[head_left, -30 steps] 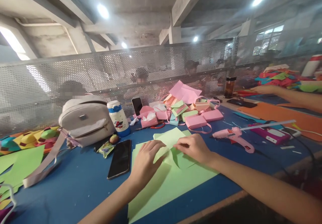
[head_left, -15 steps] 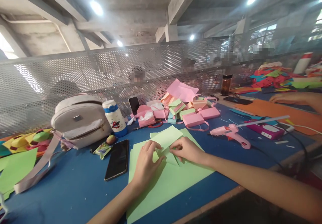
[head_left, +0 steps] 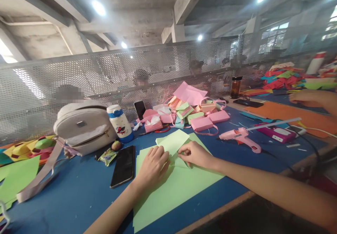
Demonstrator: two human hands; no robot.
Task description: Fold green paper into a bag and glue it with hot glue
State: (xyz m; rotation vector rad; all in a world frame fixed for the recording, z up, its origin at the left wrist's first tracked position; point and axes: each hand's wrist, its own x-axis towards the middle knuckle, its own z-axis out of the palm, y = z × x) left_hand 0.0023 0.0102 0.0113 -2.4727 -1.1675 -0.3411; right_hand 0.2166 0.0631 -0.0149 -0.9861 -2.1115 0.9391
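Note:
A large light green paper sheet (head_left: 173, 188) lies on the blue table (head_left: 73, 199) in front of me. On top of it is a smaller green piece (head_left: 173, 141), partly folded. My left hand (head_left: 152, 167) presses down on that piece with its fingers curled together. Right beside it, my right hand (head_left: 193, 154) pinches the fold between thumb and fingers. The two hands almost touch at the crease.
A black phone (head_left: 123, 165) lies left of my hands, near a snack packet (head_left: 106, 155), a white bottle (head_left: 119, 123) and a beige backpack (head_left: 83, 127). Pink paper boxes (head_left: 201, 116) pile behind. A pink glue gun (head_left: 240, 137) lies right. Another person's hand (head_left: 310, 99) rests on orange paper (head_left: 279, 113).
My hands have drawn closer together on the fold and shifted slightly away from me. The other person's hand at the right has moved further right.

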